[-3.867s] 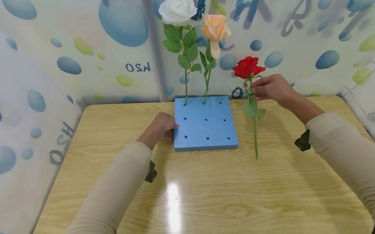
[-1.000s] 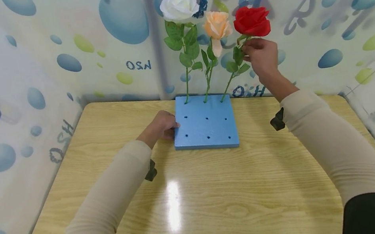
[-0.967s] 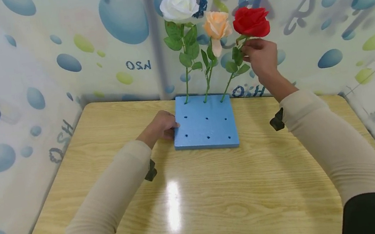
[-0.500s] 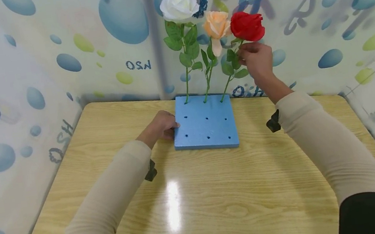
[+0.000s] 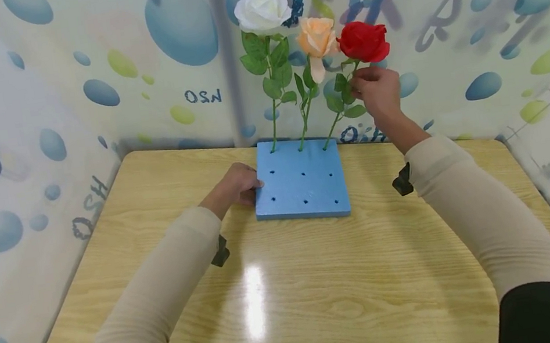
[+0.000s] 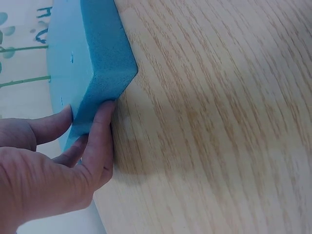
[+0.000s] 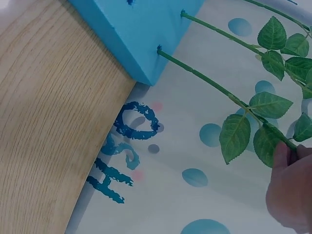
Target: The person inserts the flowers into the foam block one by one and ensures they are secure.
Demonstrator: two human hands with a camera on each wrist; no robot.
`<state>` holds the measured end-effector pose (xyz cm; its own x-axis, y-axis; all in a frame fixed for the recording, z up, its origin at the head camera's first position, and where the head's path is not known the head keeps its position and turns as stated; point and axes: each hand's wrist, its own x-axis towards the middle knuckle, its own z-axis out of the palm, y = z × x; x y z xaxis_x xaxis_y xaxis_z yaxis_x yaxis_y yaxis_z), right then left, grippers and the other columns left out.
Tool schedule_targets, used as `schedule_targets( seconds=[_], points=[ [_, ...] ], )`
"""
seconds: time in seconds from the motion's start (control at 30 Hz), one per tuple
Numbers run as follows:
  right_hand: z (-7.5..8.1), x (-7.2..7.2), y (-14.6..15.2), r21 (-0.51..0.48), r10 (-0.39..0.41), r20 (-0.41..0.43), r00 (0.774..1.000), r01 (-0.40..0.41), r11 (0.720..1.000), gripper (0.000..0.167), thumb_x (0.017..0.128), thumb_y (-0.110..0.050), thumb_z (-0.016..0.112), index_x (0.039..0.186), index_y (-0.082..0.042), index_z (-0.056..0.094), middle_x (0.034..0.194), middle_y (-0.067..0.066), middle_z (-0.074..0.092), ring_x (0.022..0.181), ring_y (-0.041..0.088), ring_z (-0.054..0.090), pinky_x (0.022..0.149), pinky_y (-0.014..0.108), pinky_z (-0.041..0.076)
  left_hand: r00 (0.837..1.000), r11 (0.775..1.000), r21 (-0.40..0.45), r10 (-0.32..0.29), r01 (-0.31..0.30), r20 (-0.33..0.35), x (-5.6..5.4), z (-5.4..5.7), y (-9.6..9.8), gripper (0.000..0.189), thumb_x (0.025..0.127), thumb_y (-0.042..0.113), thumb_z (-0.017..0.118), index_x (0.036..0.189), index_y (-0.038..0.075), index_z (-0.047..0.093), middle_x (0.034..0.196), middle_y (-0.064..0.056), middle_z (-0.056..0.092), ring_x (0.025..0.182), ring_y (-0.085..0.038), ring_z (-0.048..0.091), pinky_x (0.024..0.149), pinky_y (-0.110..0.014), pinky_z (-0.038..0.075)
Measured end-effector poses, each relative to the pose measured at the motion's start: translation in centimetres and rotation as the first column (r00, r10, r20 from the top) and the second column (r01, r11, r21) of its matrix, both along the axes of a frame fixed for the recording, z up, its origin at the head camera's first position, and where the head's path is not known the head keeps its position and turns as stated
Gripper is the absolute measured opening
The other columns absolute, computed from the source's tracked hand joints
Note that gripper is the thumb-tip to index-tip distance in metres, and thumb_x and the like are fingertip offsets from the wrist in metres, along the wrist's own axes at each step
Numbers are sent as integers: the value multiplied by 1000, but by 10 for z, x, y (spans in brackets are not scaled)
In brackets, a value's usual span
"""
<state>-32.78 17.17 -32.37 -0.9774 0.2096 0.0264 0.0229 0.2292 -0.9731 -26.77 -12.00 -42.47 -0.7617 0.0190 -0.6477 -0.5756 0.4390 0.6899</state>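
Note:
A blue foam board (image 5: 290, 187) with rows of small holes lies at the back of the table. My left hand (image 5: 236, 185) grips its left edge, thumb on the top face and fingers against the side, as the left wrist view shows. In the board's back right hole stands the stem of a red artificial rose (image 5: 364, 42), leaning right. My right hand (image 5: 381, 91) pinches that stem just under the bloom, beside its leaves (image 7: 235, 138). A white rose (image 5: 262, 11) and a peach rose (image 5: 316, 38) stand in the other two back holes.
The wooden table (image 5: 324, 293) stretches out in front of the board. Right behind the board rises a patterned curtain (image 5: 166, 110) with blue and green spots, and it also runs along both sides. Several holes in the board's middle and front rows hold no stem.
The red rose, earlier held upright over the table right of the board, now has its stem in the back right hole. Over the last second its bloom shifted slightly left and down. Left hand unmoved.

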Motion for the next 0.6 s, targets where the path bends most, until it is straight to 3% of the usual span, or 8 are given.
schedule_targets(
  seconds=[0.17,0.3,0.47,0.6],
  points=[
    [-1,8,5,10,36,0,999,-36,999,32,94,-16,62,123,-2,64,118,9,63,104,21,64,96,29,53,996,994,-90,-71,66,-52,1,-4,1,54,96,6,57,146,5,39,135,-17,51,119,-29,55,93,-44,54],
    [-1,19,12,41,63,10,998,-64,997,35,94,-19,63,124,-2,63,113,6,64,105,23,63,94,26,53,979,977,-158,-163,143,-124,5,-6,-1,53,96,10,57,145,1,39,137,-18,50,118,-30,54,95,-43,52],
    [-5,39,20,127,138,59,989,-145,981,42,96,-29,61,128,-2,60,118,9,63,108,23,61,95,29,53,945,956,-211,-250,205,-213,15,-3,-12,52,99,20,54,145,1,39,139,-19,49,111,-30,57,91,-41,55],
    [-9,58,26,241,215,111,970,-236,941,53,97,-44,55,134,-6,57,130,13,60,110,21,61,98,34,52,900,924,-297,-328,242,-288,23,3,-22,51,102,32,48,145,5,39,130,-20,56,99,-33,61,87,-42,54]
  ],
)
